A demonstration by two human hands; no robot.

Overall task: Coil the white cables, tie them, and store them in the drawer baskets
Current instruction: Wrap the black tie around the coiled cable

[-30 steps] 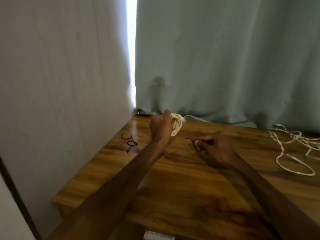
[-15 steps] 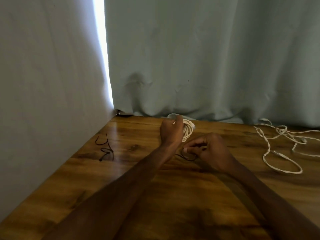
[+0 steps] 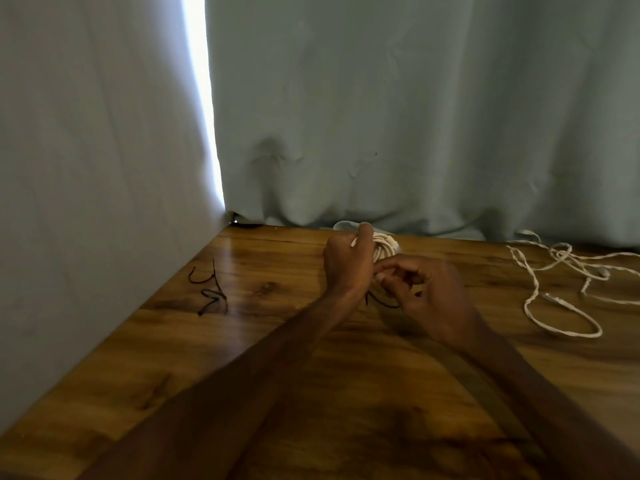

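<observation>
Thin ties [image 3: 211, 292] lie left on the worktop [image 3: 277, 393], the loose cable [image 3: 568, 289] right, the coiled cable [image 3: 384, 247] between them; the curtain [image 3: 381, 116] hangs behind.

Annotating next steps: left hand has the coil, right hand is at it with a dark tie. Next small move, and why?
Probably loop the dark tie around the coiled white cable. The left hand grips the coil, the right hand pinches the tie beside it, its ends trailing below, and no tie shows round the coil yet.
</observation>
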